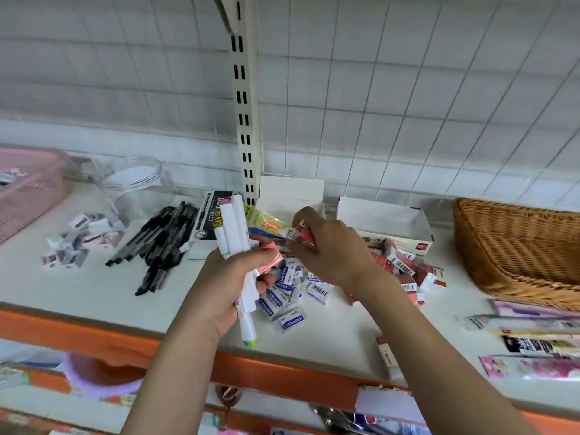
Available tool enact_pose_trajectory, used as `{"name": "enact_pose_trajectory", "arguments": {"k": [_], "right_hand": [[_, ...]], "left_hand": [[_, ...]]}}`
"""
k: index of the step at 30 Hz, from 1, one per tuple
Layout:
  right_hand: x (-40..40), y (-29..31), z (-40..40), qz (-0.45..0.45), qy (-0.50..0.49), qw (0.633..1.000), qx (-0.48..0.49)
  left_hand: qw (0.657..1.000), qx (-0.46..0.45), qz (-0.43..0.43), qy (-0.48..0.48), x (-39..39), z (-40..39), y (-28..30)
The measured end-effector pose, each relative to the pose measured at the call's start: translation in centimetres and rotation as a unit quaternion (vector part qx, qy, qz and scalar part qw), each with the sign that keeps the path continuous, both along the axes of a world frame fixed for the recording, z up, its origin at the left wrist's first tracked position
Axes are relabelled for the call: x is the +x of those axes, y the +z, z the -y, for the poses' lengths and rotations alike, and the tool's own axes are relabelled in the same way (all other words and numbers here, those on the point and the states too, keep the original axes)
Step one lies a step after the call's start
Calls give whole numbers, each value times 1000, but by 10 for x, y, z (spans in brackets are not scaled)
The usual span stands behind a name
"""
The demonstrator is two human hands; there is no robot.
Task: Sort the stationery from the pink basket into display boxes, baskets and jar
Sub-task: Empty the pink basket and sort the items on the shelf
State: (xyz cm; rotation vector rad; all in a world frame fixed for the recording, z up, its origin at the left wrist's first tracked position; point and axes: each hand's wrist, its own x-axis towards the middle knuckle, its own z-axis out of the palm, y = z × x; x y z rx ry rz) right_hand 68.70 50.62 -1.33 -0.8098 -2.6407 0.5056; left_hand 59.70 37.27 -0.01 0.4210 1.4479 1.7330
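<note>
My left hand grips a bundle of white markers with coloured caps, held upright over the shelf. My right hand pinches a small red-wrapped eraser just right of the bundle. Below both hands lies a heap of blue-and-white erasers, and a heap of red erasers spreads to the right. The pink basket stands at the far left, partly out of frame. A clear jar is beside it. Two white display boxes stand open by the wall.
Black pens lie in a pile left of centre, with small sharpeners further left. A wicker basket fills the right side. Flat packaged items lie at the front right. The shelf's orange front edge runs below my arms.
</note>
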Motion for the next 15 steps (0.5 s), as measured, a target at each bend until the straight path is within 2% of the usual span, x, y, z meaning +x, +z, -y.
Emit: {"name": "enact_pose_trajectory", "arguments": {"k": [5,9,15], "right_hand": [[25,-2,-3,-2,-44,999,-21],[50,2,-14,-87,-65,985,-134],[106,0,-38,-95,-159,977,-102]], "left_hand": [[1000,-16,-20,12,4,-12,-9],[999,-26,-31,-10,15,-24,-8],[997,-32,-40,-60,45,-54,-8]]}}
